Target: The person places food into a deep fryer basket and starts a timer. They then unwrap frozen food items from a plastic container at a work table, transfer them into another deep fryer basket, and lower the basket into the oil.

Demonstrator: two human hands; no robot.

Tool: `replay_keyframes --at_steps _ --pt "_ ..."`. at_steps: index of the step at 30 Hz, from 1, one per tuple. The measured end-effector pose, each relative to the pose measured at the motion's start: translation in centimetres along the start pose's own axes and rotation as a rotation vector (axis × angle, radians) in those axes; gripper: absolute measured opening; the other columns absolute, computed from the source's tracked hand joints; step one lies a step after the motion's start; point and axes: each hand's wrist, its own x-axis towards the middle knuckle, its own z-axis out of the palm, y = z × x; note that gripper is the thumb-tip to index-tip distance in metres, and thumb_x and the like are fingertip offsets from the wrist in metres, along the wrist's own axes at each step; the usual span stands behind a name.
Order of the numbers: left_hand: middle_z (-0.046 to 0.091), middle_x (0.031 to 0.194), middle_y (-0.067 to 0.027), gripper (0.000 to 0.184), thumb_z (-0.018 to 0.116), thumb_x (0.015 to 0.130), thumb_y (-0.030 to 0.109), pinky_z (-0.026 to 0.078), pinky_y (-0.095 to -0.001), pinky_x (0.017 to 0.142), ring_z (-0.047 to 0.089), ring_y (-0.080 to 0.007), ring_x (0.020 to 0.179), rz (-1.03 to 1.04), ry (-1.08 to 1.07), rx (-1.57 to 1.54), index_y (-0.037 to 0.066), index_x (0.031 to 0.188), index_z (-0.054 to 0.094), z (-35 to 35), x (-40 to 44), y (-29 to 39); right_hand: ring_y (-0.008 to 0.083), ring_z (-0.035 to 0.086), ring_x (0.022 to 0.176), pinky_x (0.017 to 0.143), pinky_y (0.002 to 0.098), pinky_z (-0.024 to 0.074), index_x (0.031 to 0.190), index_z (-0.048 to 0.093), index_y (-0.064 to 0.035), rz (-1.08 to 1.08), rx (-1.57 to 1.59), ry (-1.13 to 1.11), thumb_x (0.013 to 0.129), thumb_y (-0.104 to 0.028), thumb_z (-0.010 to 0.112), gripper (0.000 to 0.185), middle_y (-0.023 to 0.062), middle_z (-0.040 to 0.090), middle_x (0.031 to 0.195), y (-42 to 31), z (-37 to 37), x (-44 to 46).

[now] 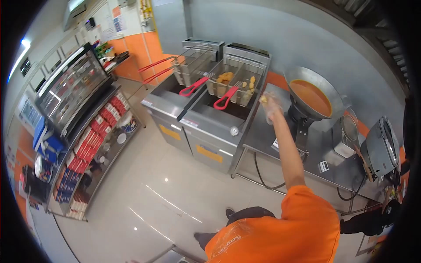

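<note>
My right hand (pixel 271 106), in a clear plastic glove, reaches out between the fryer and the wok, its fingers closed on a small golden fried piece (pixel 263 99). Just left of it hangs a wire basket (pixel 243 96) with a red handle and several golden pieces inside. Beside that, another red-handled basket (pixel 215 87) holds browner fried pieces (pixel 225 78). On the hand's other side, a large metal wok (pixel 294 73) of orange-red liquid (pixel 310 97) rests on a burner (pixel 300 115). My left hand is out of the frame.
An empty-looking basket (pixel 188 72) hangs over the left fryer (pixel 164 98). On the steel table (pixel 258 133) stand a metal container (pixel 340 151), a strainer (pixel 349 127) and a grey cooker (pixel 381 144). A display cabinet (pixel 74 92) stands at the left, above shelves of red boxes (pixel 90 138).
</note>
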Motion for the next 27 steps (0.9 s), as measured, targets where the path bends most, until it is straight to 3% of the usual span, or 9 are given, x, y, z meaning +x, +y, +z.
replay_keyframes --at_steps 1,3,5,9,13,15,20,24,27 --pt "0.053 0.135 -0.0212 0.055 0.058 0.096 0.044 0.039 -0.0497 0.105 0.049 -0.0397 0.123 -0.011 -0.137 -0.182 0.006 0.135 0.052 2.1 -0.5 3.6 0.0199 0.061 0.089 0.074 0.0313 0.0528 0.112 0.057 -0.0012 0.071 0.116 0.071 0.089 -0.021 0.062 0.030 0.0100 0.060 0.100 -0.1 1.8 2.4" --pt "0.052 0.135 -0.0205 0.064 0.059 0.092 0.053 0.034 -0.0516 0.108 0.047 -0.0417 0.125 -0.035 -0.421 -0.529 0.011 0.140 0.048 6.5 -1.3 9.9 0.0214 0.061 0.087 0.073 0.0390 0.0501 0.113 0.059 -0.0032 0.060 -0.266 -0.119 0.087 -0.028 0.064 0.036 0.0146 0.062 0.099 -1.8 3.4 5.4" --pt "0.043 0.144 -0.0181 0.047 0.053 0.101 0.023 0.033 -0.0409 0.112 0.039 -0.0291 0.136 0.075 -0.571 -0.717 -0.004 0.138 0.043 12.7 -2.1 14.1 0.0185 0.060 0.086 0.072 0.0359 0.0490 0.108 0.061 -0.0026 0.026 -0.728 -0.061 0.087 -0.031 0.064 0.036 0.0126 0.062 0.093 0.3 5.1 10.8" --pt "0.045 0.140 -0.0170 0.036 0.052 0.099 0.014 0.035 -0.0435 0.110 0.043 -0.0297 0.132 0.310 -0.837 -0.773 -0.001 0.131 0.048 19.9 -3.3 24.3 0.0161 0.061 0.082 0.071 0.0323 0.0482 0.104 0.062 -0.0023 -0.024 -0.757 0.102 0.090 -0.033 0.061 0.034 0.0103 0.063 0.092 3.3 6.6 14.4" --pt "0.051 0.134 -0.0172 0.033 0.055 0.099 0.016 0.040 -0.0439 0.105 0.048 -0.0299 0.127 0.413 -1.135 -0.754 -0.002 0.126 0.053 30.9 -3.2 30.8 0.0175 0.063 0.079 0.070 0.0331 0.0506 0.101 0.063 -0.0053 0.207 0.085 0.104 0.093 -0.039 0.063 0.035 0.0076 0.064 0.084 -0.7 8.0 1.0" --pt "0.055 0.129 -0.0182 0.035 0.057 0.098 0.021 0.045 -0.0430 0.099 0.053 -0.0290 0.122 0.486 -1.373 -0.564 -0.002 0.124 0.056 37.4 -2.9 33.0 0.0141 0.061 0.076 0.069 0.0302 0.0518 0.107 0.061 -0.0064 0.461 0.170 0.110 0.095 -0.037 0.063 0.033 0.0040 0.062 0.087 -2.0 9.9 -5.5" --pt "0.067 0.111 -0.0229 0.045 0.063 0.094 0.039 0.053 -0.0413 0.083 0.067 -0.0346 0.099 0.853 -1.763 -0.088 0.001 0.118 0.062 56.3 -2.9 29.9 0.0169 0.064 0.069 0.062 0.0275 0.0542 0.118 0.056 0.0009 0.781 0.845 0.007 0.099 -0.028 0.058 0.035 0.0090 0.065 0.092 -6.6 17.0 -7.2" --pt "0.066 0.111 -0.0265 0.056 0.063 0.089 0.052 0.051 -0.0470 0.089 0.064 -0.0433 0.104 1.005 -1.721 0.294 0.002 0.114 0.065 66.9 -0.9 23.2 0.0109 0.052 0.055 0.051 0.0249 0.0432 0.116 0.057 0.0012 0.631 0.759 0.119 0.100 -0.026 0.057 0.032 0.0033 0.060 0.080 -5.3 18.5 -5.5" --pt "0.070 0.096 -0.0146 0.055 0.063 0.089 0.054 0.052 -0.0381 0.066 0.069 -0.0245 0.080 0.481 -1.841 0.525 0.004 0.113 0.065 70.5 0.5 18.8 0.0075 0.044 0.054 0.048 0.0248 0.0365 0.113 0.056 0.0011 0.590 0.677 0.098 0.098 -0.024 0.060 0.029 0.0011 0.055 0.074 -8.7 18.1 -5.0"
